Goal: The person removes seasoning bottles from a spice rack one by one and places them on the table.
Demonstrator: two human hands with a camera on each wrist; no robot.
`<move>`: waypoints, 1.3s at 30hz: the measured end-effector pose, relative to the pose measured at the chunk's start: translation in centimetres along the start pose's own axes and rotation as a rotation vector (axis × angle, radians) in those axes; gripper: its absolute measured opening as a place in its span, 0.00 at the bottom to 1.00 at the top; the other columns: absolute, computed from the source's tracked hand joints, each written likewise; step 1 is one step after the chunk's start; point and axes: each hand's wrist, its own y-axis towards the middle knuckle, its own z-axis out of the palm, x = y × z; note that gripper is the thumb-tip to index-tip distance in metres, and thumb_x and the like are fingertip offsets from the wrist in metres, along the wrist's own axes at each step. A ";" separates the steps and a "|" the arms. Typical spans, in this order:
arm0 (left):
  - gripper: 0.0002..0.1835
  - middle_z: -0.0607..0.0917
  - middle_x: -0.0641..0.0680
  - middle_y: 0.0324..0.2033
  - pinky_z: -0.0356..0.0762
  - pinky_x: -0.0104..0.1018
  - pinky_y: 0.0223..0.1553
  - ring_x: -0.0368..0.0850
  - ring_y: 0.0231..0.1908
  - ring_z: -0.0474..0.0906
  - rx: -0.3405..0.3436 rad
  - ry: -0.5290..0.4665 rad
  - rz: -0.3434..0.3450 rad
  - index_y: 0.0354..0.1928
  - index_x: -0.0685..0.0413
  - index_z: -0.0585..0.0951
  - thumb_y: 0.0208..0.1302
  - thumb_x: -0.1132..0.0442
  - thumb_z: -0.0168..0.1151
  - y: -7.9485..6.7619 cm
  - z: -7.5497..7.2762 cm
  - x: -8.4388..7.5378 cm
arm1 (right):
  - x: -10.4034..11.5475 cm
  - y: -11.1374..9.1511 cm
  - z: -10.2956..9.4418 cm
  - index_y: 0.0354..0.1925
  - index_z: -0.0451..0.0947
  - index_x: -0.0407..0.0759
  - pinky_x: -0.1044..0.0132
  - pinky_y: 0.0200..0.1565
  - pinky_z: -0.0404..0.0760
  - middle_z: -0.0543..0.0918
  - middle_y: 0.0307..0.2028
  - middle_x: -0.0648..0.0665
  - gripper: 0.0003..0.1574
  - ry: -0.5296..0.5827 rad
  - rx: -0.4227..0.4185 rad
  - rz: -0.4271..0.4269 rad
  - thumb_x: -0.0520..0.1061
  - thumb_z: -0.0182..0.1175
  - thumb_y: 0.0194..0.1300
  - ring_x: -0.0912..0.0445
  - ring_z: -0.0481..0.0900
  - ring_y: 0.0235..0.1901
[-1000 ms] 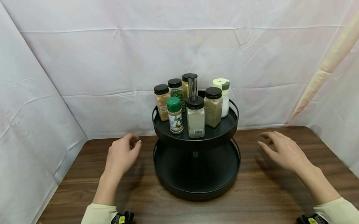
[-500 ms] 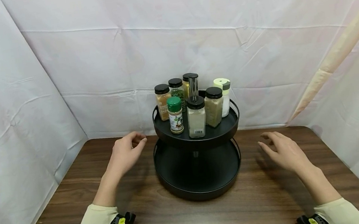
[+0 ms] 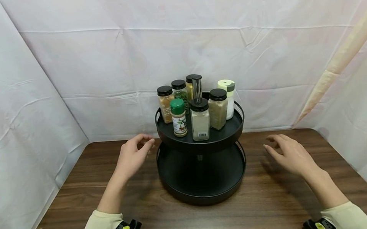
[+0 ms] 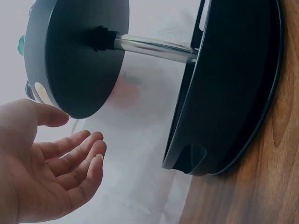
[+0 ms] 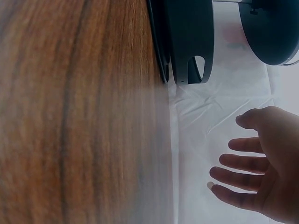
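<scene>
A black two-tier rack (image 3: pixel 205 196) with a chrome post stands mid-table. Its upper tier carries several spice jars: a green-capped jar (image 3: pixel 179 122) at the front left, a square jar of pale powder (image 3: pixel 200 124) at the front, a black-capped jar of greenish powder (image 3: pixel 218 113), an orange-brown seasoning jar (image 3: pixel 166 107) and a white bottle (image 3: pixel 230 106) at the right. My left hand (image 3: pixel 133 158) hovers just left of the upper tier, fingers loosely bent, holding nothing. Off to the right of the rack, my right hand (image 3: pixel 289 152) hangs over the table with relaxed fingers and nothing in it.
The brown wooden table (image 3: pixel 212 226) runs back to a pale cloth wall (image 3: pixel 174 46). More cloth hangs on the left (image 3: pixel 14 125) and right. The lower tier's raised rim has handle cutouts at its sides.
My left hand has moved right, closer to the upper tier. The right hand, rack and jars stay in place.
</scene>
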 end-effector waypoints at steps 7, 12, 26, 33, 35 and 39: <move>0.18 0.90 0.57 0.42 0.83 0.45 0.40 0.55 0.40 0.87 0.005 -0.024 -0.007 0.58 0.53 0.85 0.82 0.49 0.58 0.0 -0.1 -0.2 | 0.0 0.0 0.0 0.68 0.75 0.37 0.37 0.48 0.82 0.80 0.61 0.31 0.29 0.005 0.002 -0.006 0.54 0.58 0.82 0.36 0.84 0.52; 0.18 0.90 0.57 0.42 0.85 0.45 0.40 0.54 0.40 0.87 0.012 -0.049 -0.015 0.58 0.54 0.84 0.82 0.49 0.57 0.2 -0.1 -0.4 | 0.0 -0.1 -0.1 0.68 0.75 0.38 0.37 0.48 0.82 0.80 0.61 0.32 0.29 0.007 0.005 -0.003 0.55 0.58 0.82 0.36 0.84 0.53; 0.21 0.90 0.59 0.43 0.85 0.40 0.41 0.55 0.40 0.88 0.009 -0.105 -0.050 0.60 0.57 0.83 0.83 0.49 0.55 -0.2 -0.3 -0.6 | 0.0 -0.1 -0.4 0.65 0.77 0.37 0.38 0.46 0.82 0.82 0.58 0.33 0.26 0.002 -0.010 -0.005 0.53 0.59 0.81 0.38 0.85 0.50; 0.27 0.86 0.66 0.51 0.86 0.49 0.49 0.56 0.43 0.88 0.028 -0.294 -0.131 0.65 0.63 0.78 0.85 0.45 0.50 -0.7 0.3 -1.6 | 0.0 -0.1 -0.5 0.65 0.78 0.38 0.38 0.46 0.83 0.82 0.57 0.34 0.27 -0.003 -0.010 -0.015 0.55 0.58 0.82 0.38 0.85 0.50; 0.29 0.84 0.68 0.55 0.86 0.47 0.50 0.56 0.45 0.87 0.049 -0.393 -0.165 0.68 0.65 0.74 0.86 0.45 0.48 -0.7 0.5 -2.1 | -0.1 -0.1 -0.5 0.64 0.78 0.38 0.39 0.46 0.83 0.83 0.56 0.35 0.27 -0.006 -0.013 -0.016 0.56 0.57 0.82 0.39 0.85 0.50; 0.32 0.79 0.70 0.60 0.86 0.41 0.50 0.54 0.48 0.86 0.102 -0.572 -0.198 0.74 0.67 0.66 0.87 0.45 0.43 -0.4 0.6 -2.8 | -0.2 -0.1 -0.4 0.63 0.79 0.38 0.40 0.45 0.83 0.83 0.54 0.36 0.25 -0.010 -0.022 -0.017 0.55 0.58 0.82 0.39 0.85 0.49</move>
